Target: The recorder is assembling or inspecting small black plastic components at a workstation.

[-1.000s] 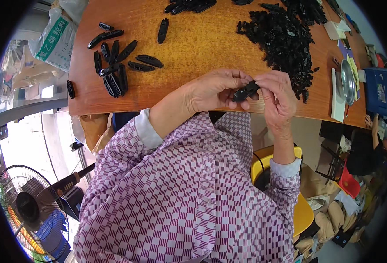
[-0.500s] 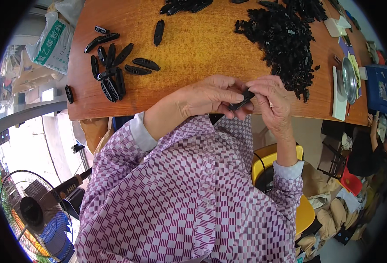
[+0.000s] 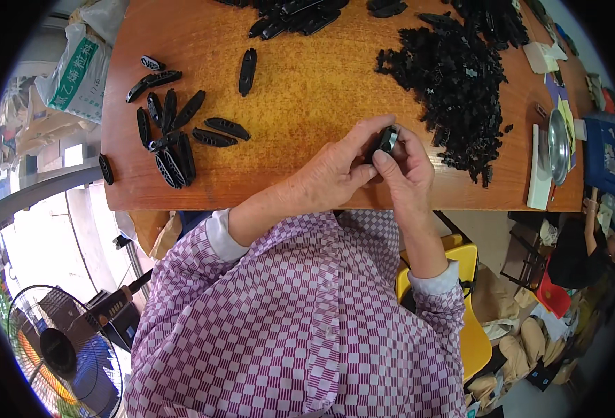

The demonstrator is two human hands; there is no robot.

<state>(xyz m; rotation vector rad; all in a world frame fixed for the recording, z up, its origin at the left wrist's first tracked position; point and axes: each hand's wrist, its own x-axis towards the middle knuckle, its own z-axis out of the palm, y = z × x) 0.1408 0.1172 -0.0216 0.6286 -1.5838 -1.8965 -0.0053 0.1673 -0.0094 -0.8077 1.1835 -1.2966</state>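
Note:
Just above the table's near edge, both hands meet around one small, glossy black plastic part. My left hand is closed on it from the left, forefinger along its top end. My right hand grips it from the right, with the thumb pressed on its near side. The fingers cover much of the part, so its full shape is hidden. A long black plastic piece lies alone farther off on the table. Left of the hands lies a loose group of similar elongated black pieces, some showing a hollow, ribbed side.
A large heap of tiny black parts spreads over the right of the wooden table. More long black pieces are piled at the far edge. A metal dish is at right, a fan at lower left, a yellow chair near my right arm.
Both hands have turned the black part from lying slanted to more upright, and the right hand has moved left, its thumb now on the part. The view has shifted slightly.

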